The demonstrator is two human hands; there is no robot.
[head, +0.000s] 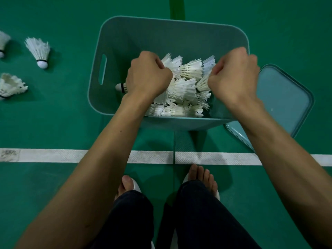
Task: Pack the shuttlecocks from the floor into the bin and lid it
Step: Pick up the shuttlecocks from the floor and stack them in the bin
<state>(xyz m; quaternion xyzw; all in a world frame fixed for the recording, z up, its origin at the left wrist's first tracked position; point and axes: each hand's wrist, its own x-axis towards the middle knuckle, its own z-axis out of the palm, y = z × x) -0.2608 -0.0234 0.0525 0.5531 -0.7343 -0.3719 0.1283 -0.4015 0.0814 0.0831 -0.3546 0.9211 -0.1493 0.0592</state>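
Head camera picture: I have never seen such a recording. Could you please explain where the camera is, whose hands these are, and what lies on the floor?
There is no machine here. A person wears the camera on the head, so it looks down at their own arms and feet. The left hand and right hand are curled over a pile of feather shuttlecocks inside a teal plastic bin. Whether the fingers grip any is hidden. The lid lies on the green court floor at the right. Three loose shuttlecocks lie at the left.
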